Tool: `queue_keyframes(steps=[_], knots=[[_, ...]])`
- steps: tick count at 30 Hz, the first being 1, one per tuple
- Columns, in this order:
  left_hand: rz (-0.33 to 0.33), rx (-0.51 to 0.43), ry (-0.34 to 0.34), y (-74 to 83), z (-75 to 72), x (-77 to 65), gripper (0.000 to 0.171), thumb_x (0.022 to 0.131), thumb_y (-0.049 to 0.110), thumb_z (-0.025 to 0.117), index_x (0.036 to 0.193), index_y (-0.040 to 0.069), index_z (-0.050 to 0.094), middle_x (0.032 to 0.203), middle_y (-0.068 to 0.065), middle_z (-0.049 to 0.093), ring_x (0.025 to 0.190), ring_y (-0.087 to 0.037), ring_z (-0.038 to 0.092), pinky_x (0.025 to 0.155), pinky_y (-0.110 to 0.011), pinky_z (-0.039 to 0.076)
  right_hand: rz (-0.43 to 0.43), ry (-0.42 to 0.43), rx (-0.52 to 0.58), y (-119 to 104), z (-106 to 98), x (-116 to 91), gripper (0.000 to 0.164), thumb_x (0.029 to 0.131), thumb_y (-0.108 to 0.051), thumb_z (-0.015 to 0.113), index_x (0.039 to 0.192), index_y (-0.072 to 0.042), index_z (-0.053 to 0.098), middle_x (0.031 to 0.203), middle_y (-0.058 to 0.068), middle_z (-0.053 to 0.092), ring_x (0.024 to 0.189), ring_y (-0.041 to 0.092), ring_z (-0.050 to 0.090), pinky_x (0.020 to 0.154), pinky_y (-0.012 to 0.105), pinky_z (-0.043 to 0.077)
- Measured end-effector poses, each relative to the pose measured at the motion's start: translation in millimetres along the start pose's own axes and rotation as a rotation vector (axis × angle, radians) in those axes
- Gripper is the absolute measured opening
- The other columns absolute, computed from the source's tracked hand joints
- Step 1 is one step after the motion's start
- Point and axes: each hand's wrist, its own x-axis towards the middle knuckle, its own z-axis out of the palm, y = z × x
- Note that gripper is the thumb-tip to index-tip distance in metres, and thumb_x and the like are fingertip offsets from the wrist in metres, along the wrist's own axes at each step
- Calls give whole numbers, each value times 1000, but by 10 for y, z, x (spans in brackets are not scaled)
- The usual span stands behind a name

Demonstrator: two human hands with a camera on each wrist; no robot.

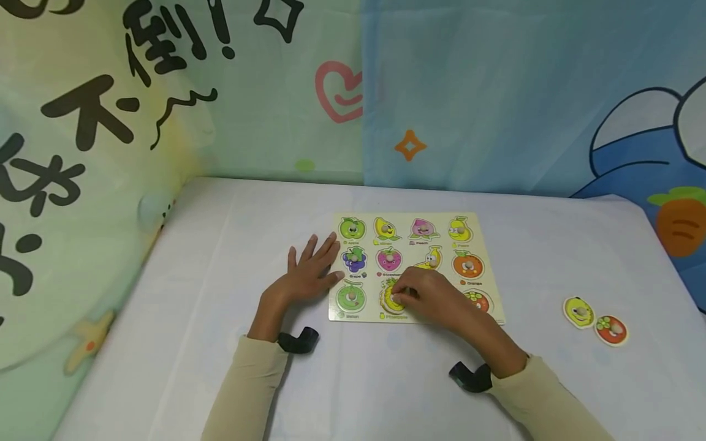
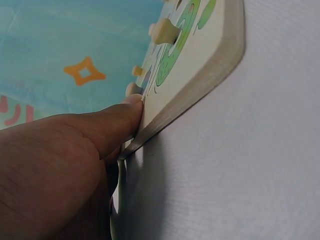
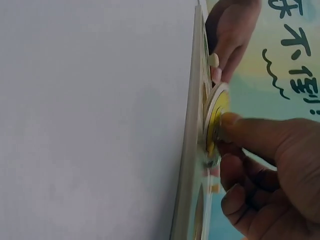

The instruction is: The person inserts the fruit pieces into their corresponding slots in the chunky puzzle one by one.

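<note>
Printed cloth hangs behind a white-covered table (image 1: 386, 380), pale green with black characters on the left, blue with a cartoon figure on the right. On the table lies a fruit puzzle board (image 1: 485, 245) holding knobbed fruit pieces in rows. Both forearms, in beige sleeves with a black strap at each wrist, reach forward from the near edge. The left hand (image 1: 309, 272) lies palm down at the board's left edge, fingers straight and slightly spread, pointing away from the person; the left wrist view shows its thumb (image 2: 117, 120) pressed against the board's side. The right hand (image 1: 432, 294) is curled over the board's near row, its wrist angled in from the right, and its thumb and fingertips pinch the yellow pineapple piece (image 1: 390, 298). In the right wrist view that piece (image 3: 216, 117) stands tilted, one edge lifted off the board (image 3: 187, 150) rather than flat in its recess, with the thumb (image 3: 250, 132) on its face. Left of it, the melon piece (image 1: 350, 297) sits in its slot. Well apart on the right, a yellow piece (image 1: 578, 311) and a red piece (image 1: 611, 329) lie on the cloth, touching each other.
</note>
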Motion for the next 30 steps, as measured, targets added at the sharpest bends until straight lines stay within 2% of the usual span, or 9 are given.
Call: queue_keyframes(steps=[5,12,19,24,30], knots=[[6,-12,0,4,-7,0,69,101,44,45,157,21,11,161,9,-4,146,-21,-16,109,-56,-18,16,-47,-51,-15,46,28,8,89,-13,72,95,-9,76,88,-7,61,78,8,53,71,28,50],[-4,18,1,21,-18,-6,69,101,45,44,157,22,10,161,10,-5,146,-21,-16,110,-56,-16,33,-45,-61,-53,52,41,9,89,-12,72,96,-9,76,89,-5,63,80,10,55,73,29,50],[-7,-7,-8,32,-18,-12,70,101,44,46,157,21,10,161,9,-4,146,-21,-16,109,-56,-17,53,-66,-67,-79,40,54,10,89,-10,71,97,-8,76,89,-5,64,80,10,55,73,29,50],[-19,-1,-4,7,-8,-13,70,101,45,46,157,23,10,161,11,-5,146,-20,-17,110,-55,-17,81,-67,-49,-111,27,71,13,88,-9,72,100,-7,75,89,-3,66,77,11,55,71,29,49],[-10,0,-3,0,8,2,70,101,46,45,157,23,9,160,11,-5,146,-20,-17,110,-56,-17,102,-65,16,-67,1,21,13,86,-13,74,98,-9,75,85,-8,65,73,10,52,65,28,46]])
